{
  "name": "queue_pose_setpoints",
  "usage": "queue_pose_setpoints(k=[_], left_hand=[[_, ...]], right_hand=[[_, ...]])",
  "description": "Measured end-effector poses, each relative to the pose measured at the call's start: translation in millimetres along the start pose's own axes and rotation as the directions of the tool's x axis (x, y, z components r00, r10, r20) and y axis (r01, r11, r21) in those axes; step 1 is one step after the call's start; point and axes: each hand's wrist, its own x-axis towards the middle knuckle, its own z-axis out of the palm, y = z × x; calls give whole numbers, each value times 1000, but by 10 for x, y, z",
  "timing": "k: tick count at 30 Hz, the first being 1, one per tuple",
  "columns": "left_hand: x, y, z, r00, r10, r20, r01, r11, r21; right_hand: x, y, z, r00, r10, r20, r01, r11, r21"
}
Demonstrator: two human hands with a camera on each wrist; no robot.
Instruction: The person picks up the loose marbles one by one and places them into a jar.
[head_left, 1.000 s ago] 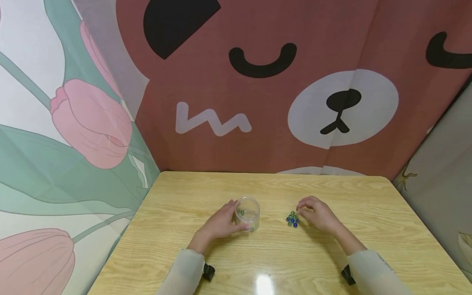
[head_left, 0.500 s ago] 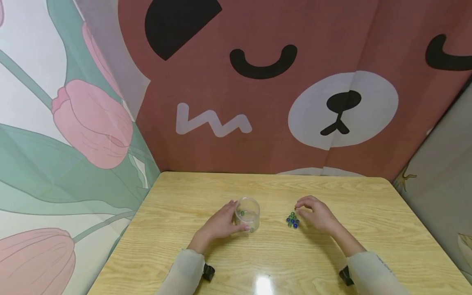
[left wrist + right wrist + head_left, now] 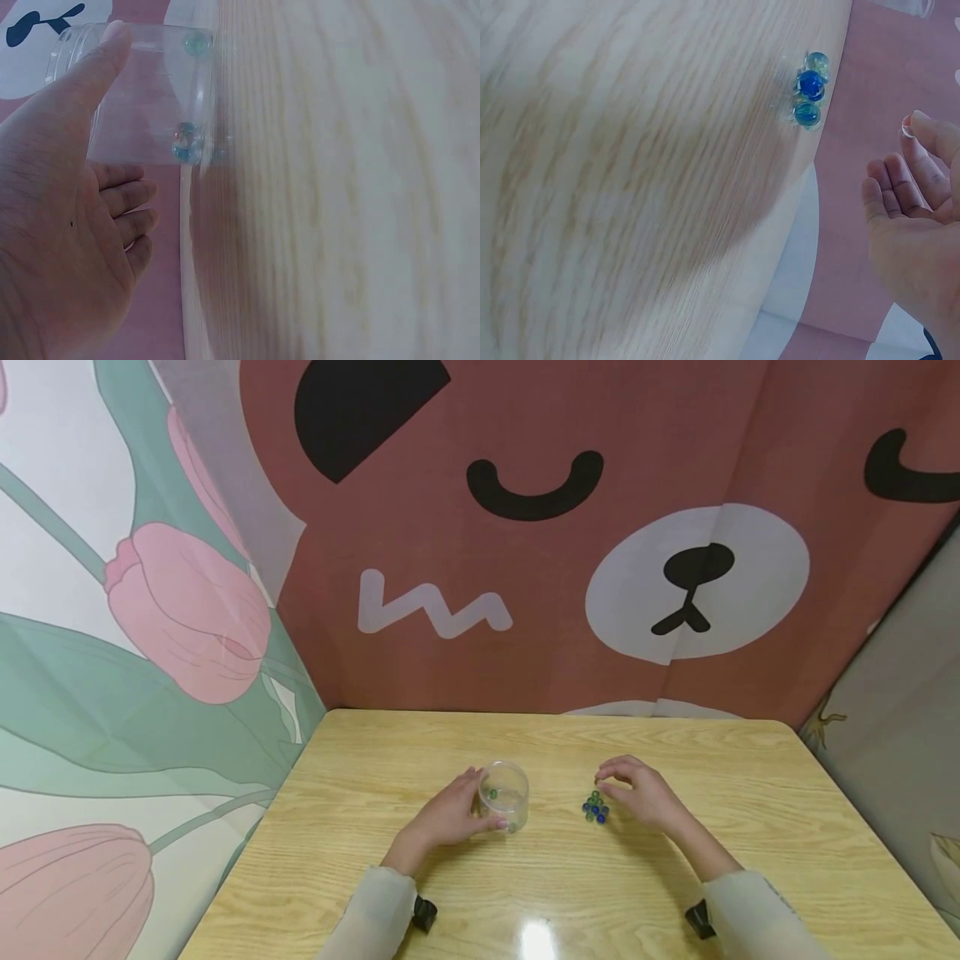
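My left hand [image 3: 447, 812] holds a clear plastic jar [image 3: 517, 789] upright on the table, thumb on the near side and fingers round the far side. A few glass marbles lie at the bottom of the jar; a green marble [image 3: 198, 43] and a multicoloured marble [image 3: 184, 142] show through its wall in the left wrist view. My right hand [image 3: 643, 793] pinches a small clear marble [image 3: 907, 127] between thumb and index finger. It is raised just behind a tight cluster of blue and green marbles [image 3: 596, 809] on the table. The other right fingers are loosely bent.
The light wooden table [image 3: 420, 743] reaches back to a wall hanging [image 3: 555, 668] with a bear print. A floral cloth [image 3: 187, 735] hangs along the left side. Each wrist wears a black strap-on device, such as the one by the left sleeve [image 3: 367, 910].
My right hand has shifted slightly left and away from me with the marble, toward the far side of the cluster. The left hand and the jar have stayed in place.
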Motion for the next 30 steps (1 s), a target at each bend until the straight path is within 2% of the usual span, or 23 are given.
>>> queue_pose_setpoints(k=[20,24,30], left_hand=[[10,-28,13,1000,2,-3,-2,1000,2],[7,-22,10,1000,0,-2,0,1000,0],[11,-11,5,1000,-5,-1,5,1000,0]], right_hand=[[79,-146,81,999,-24,-38,26,998,62],[90,-198,92,998,-43,-55,48,993,103],[104,-259,129,998,-31,-48,37,990,138]])
